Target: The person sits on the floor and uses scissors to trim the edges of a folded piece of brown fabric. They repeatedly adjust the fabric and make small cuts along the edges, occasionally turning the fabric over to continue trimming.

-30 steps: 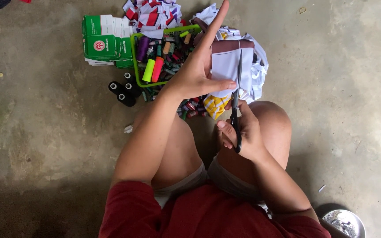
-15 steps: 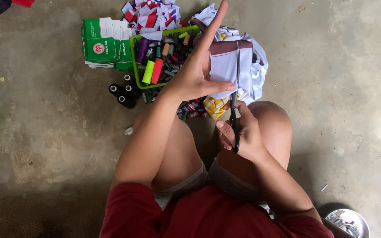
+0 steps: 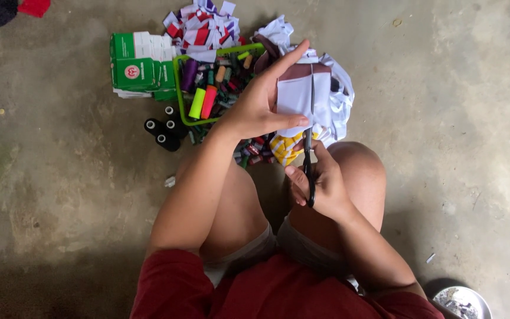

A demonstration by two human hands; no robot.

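Since the earlier frame the black-handled scissors (image 3: 309, 155) had advanced: their blades stood further up into the pale cloth piece with a maroon top band (image 3: 303, 93), reaching toward its upper edge, where before they sat near the bottom. The hands had otherwise held their stations.

The grey concrete floor (image 3: 455, 118) bore everything. At twelve o'clock from the person's knees lay a heap of white cloth offcuts (image 3: 337, 100), with red-and-white scraps (image 3: 199, 26) beyond. At eleven o'clock sat a green wire basket of coloured thread spools (image 3: 208, 94), a green cardboard box (image 3: 140, 65) beside it, and black thread cones (image 3: 163, 133) at ten o'clock.

The left hand (image 3: 255, 106) pinched the cloth piece between thumb and fingers, forefinger stretched upward, apparently to keep it taut and upright for the blades. The right hand (image 3: 320, 183) was curled through the scissor handles, gripping them directly beneath the cloth, blades pointing to twelve o'clock.
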